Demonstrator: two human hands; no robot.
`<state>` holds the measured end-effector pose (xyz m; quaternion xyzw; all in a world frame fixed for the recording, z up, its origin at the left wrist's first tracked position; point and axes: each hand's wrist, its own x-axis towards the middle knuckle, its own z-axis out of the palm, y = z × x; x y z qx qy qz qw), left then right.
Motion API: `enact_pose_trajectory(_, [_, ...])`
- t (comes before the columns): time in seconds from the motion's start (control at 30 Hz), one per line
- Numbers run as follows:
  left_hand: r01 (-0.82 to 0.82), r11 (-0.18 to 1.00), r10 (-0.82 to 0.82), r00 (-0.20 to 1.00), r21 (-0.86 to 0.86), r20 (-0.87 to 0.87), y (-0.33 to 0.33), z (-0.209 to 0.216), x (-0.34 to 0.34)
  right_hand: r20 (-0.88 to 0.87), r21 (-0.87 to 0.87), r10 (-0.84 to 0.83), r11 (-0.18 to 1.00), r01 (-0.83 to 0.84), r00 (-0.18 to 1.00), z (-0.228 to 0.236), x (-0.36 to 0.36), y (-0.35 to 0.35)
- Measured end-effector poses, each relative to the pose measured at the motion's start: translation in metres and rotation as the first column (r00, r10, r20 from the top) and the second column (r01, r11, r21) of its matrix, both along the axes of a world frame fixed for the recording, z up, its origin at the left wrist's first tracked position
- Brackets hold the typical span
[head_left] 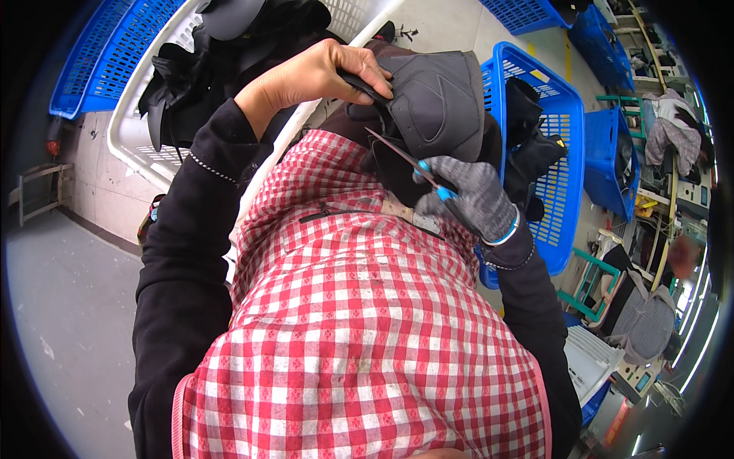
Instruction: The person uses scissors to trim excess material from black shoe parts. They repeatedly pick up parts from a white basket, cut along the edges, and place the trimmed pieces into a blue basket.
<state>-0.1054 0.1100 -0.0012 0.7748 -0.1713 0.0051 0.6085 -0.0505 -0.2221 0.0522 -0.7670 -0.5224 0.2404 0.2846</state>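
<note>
A black stitched boot upper lies over my lap, its panels and seams facing up. My bare left hand is closed on its left edge, thumb and fingers pinching the dark material. My right hand, in a grey knit glove, is closed around a pair of scissors. Their narrow blades point up and to the left, toward the lower edge of the upper, and the tip sits just below my left hand. Blue shows by the glove's fingers; I cannot tell whether it belongs to the handles.
On my left, a white crate holds a pile of black pieces. A blue crate with more black pieces stands close on my right. More blue crates and a green frame stand farther right. A red checked apron covers my lap.
</note>
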Motion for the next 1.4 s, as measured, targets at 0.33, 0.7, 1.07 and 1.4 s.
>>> enact_pose_trajectory(0.33, [-0.496, 0.846, 0.395, 0.829, 0.195, 0.396, -0.093, 0.021, -0.041, -0.387, 0.328, -0.568, 0.65, 0.685, 0.726, -0.016, 0.025, -0.014])
enact_pose_trajectory(0.7, [0.007, 0.934, -0.127, 0.941, 0.357, 0.314, -0.068, 0.141, 0.04, 0.073, 0.472, -0.386, 0.826, 0.309, 0.92, 0.087, 0.056, -0.009])
enact_pose_trajectory(1.07, [-0.372, 0.857, 0.243, 0.902, -0.357, -0.358, -0.078, 0.032, -0.027, -0.946, 0.186, -0.032, 0.76, 0.623, 0.322, -0.008, 0.014, -0.009])
enact_pose_trajectory(1.4, [-0.391, 0.903, 0.331, 0.898, -0.178, -0.291, -0.094, 0.03, -0.014, -0.859, 0.315, -0.059, 0.722, 0.616, 0.509, -0.045, -0.011, -0.024])
